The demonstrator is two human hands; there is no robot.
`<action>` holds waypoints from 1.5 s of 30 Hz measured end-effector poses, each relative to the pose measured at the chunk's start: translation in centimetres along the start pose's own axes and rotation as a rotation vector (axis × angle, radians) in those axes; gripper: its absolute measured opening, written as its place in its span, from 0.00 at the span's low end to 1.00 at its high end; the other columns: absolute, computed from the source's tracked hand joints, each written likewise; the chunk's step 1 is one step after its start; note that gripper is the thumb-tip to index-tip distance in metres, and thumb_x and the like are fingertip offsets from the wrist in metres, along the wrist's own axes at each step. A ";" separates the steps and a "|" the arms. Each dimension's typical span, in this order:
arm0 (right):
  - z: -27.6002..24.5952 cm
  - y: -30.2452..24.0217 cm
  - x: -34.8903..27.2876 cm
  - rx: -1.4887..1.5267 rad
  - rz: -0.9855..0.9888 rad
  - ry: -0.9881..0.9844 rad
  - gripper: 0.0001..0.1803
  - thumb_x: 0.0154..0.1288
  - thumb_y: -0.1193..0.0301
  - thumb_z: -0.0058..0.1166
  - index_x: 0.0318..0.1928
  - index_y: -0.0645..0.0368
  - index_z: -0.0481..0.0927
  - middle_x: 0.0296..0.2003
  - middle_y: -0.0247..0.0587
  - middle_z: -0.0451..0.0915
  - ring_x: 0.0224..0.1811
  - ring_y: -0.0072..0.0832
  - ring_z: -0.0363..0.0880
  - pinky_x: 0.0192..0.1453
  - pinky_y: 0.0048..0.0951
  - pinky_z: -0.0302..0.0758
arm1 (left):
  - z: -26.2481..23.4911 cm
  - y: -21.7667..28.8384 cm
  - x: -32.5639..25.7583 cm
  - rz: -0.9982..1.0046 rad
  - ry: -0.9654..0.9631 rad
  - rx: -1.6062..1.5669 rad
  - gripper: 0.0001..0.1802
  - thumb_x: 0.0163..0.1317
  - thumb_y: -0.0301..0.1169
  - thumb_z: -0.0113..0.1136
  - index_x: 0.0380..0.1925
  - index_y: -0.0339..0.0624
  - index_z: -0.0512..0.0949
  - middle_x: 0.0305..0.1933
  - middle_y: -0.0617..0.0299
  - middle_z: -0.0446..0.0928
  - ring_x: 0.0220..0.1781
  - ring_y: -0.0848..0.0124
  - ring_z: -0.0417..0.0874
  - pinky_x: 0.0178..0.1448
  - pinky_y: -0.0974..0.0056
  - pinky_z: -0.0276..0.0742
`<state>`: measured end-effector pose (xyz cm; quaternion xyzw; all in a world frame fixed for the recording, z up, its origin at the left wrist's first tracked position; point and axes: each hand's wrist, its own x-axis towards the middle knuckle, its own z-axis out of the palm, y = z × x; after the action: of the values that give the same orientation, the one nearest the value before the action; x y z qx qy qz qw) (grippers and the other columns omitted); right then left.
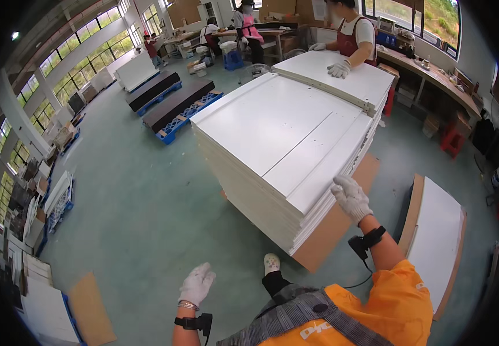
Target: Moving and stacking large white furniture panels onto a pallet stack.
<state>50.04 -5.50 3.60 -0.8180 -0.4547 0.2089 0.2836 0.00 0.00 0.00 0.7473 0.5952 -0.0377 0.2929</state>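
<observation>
On top of the tall stack of white boards (278,144), my right hand (350,198) grips the edge of a narrow white board (318,161) not lifted yet, while my left hand (196,284) hangs open, holding nothing.

Around you, a green workshop floor (146,202) spreads out under tall windows (82,63) along your left. Two low blue pallets (171,101) stacked with dark boards sit on the floor beyond. A co-worker (353,34) in a red apron stands at the far side, with more people at a work table (249,32) behind. To your right, a white board on brown cardboard (437,242) lies on the floor. A red stool (452,141) stands near a bench (434,78) along the right wall.
</observation>
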 end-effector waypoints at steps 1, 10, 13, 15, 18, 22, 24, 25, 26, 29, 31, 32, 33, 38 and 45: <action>-0.1 -1.0 0.4 -0.073 -0.126 0.076 0.31 0.64 0.53 0.54 0.64 0.52 0.70 0.66 0.53 0.64 0.72 0.49 0.55 0.74 0.43 0.56 | -0.7 0.4 0.5 0.068 0.057 -0.001 0.29 0.64 0.48 0.52 0.61 0.46 0.70 0.66 0.48 0.68 0.69 0.57 0.67 0.71 0.58 0.61; 4.4 -7.4 11.0 -0.415 -0.282 -0.021 0.38 0.65 0.50 0.47 0.68 0.61 0.61 0.70 0.55 0.55 0.75 0.50 0.44 0.79 0.43 0.39 | -11.2 4.8 17.6 0.364 0.187 0.123 0.26 0.66 0.42 0.51 0.59 0.38 0.69 0.65 0.47 0.68 0.69 0.51 0.64 0.70 0.54 0.62; 4.3 -8.4 12.4 -0.538 -0.290 -0.089 0.39 0.66 0.48 0.41 0.69 0.63 0.59 0.71 0.56 0.53 0.76 0.50 0.42 0.79 0.43 0.35 | -13.9 7.1 22.7 0.476 0.195 0.144 0.28 0.66 0.43 0.51 0.61 0.39 0.67 0.66 0.48 0.66 0.70 0.49 0.62 0.71 0.53 0.60; 4.2 -8.3 12.3 -0.524 -0.313 -0.072 0.38 0.67 0.49 0.39 0.68 0.64 0.60 0.70 0.57 0.53 0.76 0.50 0.42 0.79 0.44 0.35 | -14.9 9.0 26.0 0.522 0.166 0.119 0.28 0.66 0.44 0.51 0.62 0.40 0.67 0.67 0.48 0.65 0.70 0.48 0.61 0.72 0.53 0.59; 4.1 -9.2 12.7 -0.515 -0.296 -0.095 0.37 0.67 0.51 0.40 0.68 0.64 0.60 0.70 0.57 0.54 0.76 0.50 0.43 0.79 0.44 0.35 | -17.2 11.8 30.7 0.644 0.137 0.246 0.30 0.66 0.46 0.51 0.64 0.42 0.65 0.69 0.49 0.63 0.72 0.48 0.59 0.74 0.51 0.54; 4.2 -9.3 12.3 -0.506 -0.240 -0.074 0.36 0.66 0.53 0.42 0.67 0.64 0.61 0.70 0.57 0.54 0.75 0.51 0.44 0.79 0.44 0.36 | -20.9 13.8 39.2 0.717 0.224 0.408 0.32 0.66 0.47 0.50 0.66 0.44 0.63 0.72 0.50 0.59 0.74 0.48 0.56 0.75 0.49 0.51; 4.4 -9.7 11.9 -0.495 -0.199 -0.065 0.34 0.66 0.56 0.43 0.67 0.64 0.62 0.69 0.58 0.56 0.75 0.52 0.46 0.79 0.45 0.37 | -22.8 13.7 44.0 0.678 0.249 0.477 0.34 0.66 0.51 0.48 0.68 0.47 0.61 0.73 0.51 0.57 0.75 0.49 0.53 0.76 0.48 0.47; 4.5 -9.8 11.5 -0.498 -0.178 -0.047 0.34 0.66 0.56 0.43 0.67 0.64 0.62 0.69 0.58 0.56 0.75 0.52 0.46 0.79 0.45 0.37 | -23.7 14.0 46.1 0.706 0.248 0.478 0.34 0.66 0.51 0.48 0.68 0.47 0.61 0.73 0.51 0.57 0.75 0.49 0.53 0.76 0.48 0.47; 4.7 -9.9 11.2 -0.503 -0.129 -0.023 0.34 0.66 0.56 0.44 0.67 0.65 0.62 0.69 0.58 0.56 0.74 0.52 0.47 0.79 0.45 0.38 | -24.7 14.3 48.1 0.673 0.252 0.536 0.35 0.65 0.50 0.50 0.68 0.45 0.61 0.73 0.49 0.56 0.75 0.49 0.53 0.77 0.49 0.46; 5.7 -11.0 9.7 -0.531 -0.007 0.033 0.34 0.64 0.58 0.47 0.66 0.65 0.63 0.69 0.59 0.57 0.74 0.53 0.49 0.78 0.45 0.42 | -27.0 15.5 52.9 0.660 0.218 0.599 0.37 0.64 0.50 0.51 0.69 0.45 0.59 0.74 0.49 0.53 0.76 0.48 0.50 0.77 0.50 0.46; 6.5 -12.6 8.6 -0.405 0.209 0.064 0.35 0.64 0.59 0.48 0.67 0.64 0.62 0.69 0.58 0.56 0.74 0.53 0.48 0.78 0.44 0.44 | -28.3 15.4 55.8 0.709 0.183 0.605 0.38 0.64 0.52 0.50 0.69 0.45 0.59 0.75 0.49 0.51 0.76 0.48 0.49 0.77 0.50 0.45; 7.0 -13.6 8.2 -0.432 0.285 0.041 0.37 0.63 0.59 0.49 0.69 0.63 0.59 0.71 0.57 0.52 0.75 0.51 0.45 0.77 0.42 0.45 | -29.0 15.3 56.8 0.725 0.180 0.602 0.38 0.64 0.52 0.50 0.69 0.45 0.59 0.75 0.49 0.51 0.76 0.48 0.49 0.77 0.50 0.45; 7.3 -14.7 8.0 -0.445 0.295 0.051 0.37 0.63 0.59 0.49 0.69 0.63 0.59 0.71 0.57 0.52 0.75 0.51 0.45 0.77 0.42 0.45 | -29.3 15.4 57.4 0.750 0.127 0.609 0.39 0.64 0.53 0.49 0.70 0.45 0.58 0.75 0.49 0.50 0.76 0.48 0.49 0.77 0.50 0.45; 10.1 -17.2 8.1 -0.363 0.641 0.102 0.39 0.65 0.62 0.47 0.72 0.61 0.51 0.74 0.54 0.44 0.76 0.46 0.43 0.77 0.37 0.45 | -29.0 15.3 59.7 0.876 0.062 0.590 0.40 0.63 0.55 0.47 0.70 0.45 0.56 0.75 0.48 0.50 0.75 0.47 0.50 0.77 0.51 0.45; 13.5 -17.8 9.8 -0.439 0.823 0.298 0.34 0.69 0.64 0.42 0.72 0.58 0.52 0.74 0.48 0.47 0.76 0.42 0.46 0.76 0.36 0.49 | -28.4 14.2 60.7 0.995 0.138 0.484 0.36 0.62 0.49 0.49 0.68 0.44 0.62 0.74 0.46 0.54 0.73 0.46 0.55 0.74 0.52 0.54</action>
<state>35.69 14.23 4.32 -0.9914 -0.0811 0.0836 0.0605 22.13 64.69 4.44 0.9849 0.1629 0.0186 0.0555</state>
